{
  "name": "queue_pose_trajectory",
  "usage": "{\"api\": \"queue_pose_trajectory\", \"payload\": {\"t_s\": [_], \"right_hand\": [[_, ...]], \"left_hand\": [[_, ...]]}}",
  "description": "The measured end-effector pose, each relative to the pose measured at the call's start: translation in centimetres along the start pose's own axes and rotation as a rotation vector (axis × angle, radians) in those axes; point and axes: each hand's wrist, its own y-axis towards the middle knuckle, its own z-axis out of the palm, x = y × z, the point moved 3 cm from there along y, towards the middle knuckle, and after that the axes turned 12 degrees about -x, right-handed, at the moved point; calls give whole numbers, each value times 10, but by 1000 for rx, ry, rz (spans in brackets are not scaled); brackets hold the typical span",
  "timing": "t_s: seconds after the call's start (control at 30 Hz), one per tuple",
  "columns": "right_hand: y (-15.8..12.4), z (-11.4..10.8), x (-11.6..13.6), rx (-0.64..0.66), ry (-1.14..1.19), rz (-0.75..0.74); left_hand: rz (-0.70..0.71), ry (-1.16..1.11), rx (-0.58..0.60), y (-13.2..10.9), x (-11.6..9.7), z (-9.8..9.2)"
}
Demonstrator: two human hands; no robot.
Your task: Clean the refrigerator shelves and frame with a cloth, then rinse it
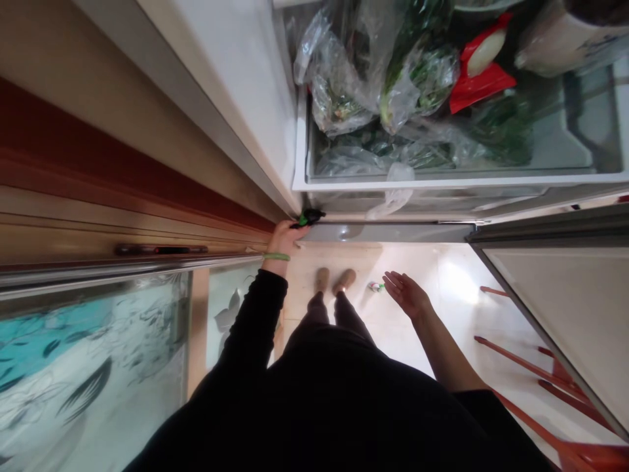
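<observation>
My left hand (286, 237), with a green bangle at its wrist, is closed on a small black-and-green object (310, 218) beside the refrigerator's left edge; its kind is unclear. My right hand (405, 295) hangs over the floor with fingers stretched out and nothing in it. Ahead of both hands is the open refrigerator, where a glass shelf with a white rim (442, 181) bears several clear plastic bags of greens (427, 78). A red packet (479, 82) lies among them, and a strip of clear plastic (396, 190) hangs over the rim.
The open refrigerator door (565, 308) stands at the right, with reddish wooden chair legs (525, 364) beyond it. At the left is a wooden frame and a patterned glass sliding door (88, 367). A small object (376, 286) lies on the floor near my feet (344, 280).
</observation>
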Motion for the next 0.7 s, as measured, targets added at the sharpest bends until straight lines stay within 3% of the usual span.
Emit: {"api": "queue_pose_trajectory", "payload": {"t_s": [0.17,0.3,0.4,0.57,0.7], "right_hand": [[2,-23,2,-53,72,23],[6,-35,-6,-84,96,59],[10,-32,-15,-74,67,107],[6,-4,-21,26,-40,125],[0,22,-21,78,-142,97]], "left_hand": [[-50,31,-92,-4,-12,-13],[-65,40,-206,11,-38,-47],[-125,53,-218,17,-49,-76],[-254,143,-127,-12,-23,-115],[-288,234,-75,-33,12,-124]]}}
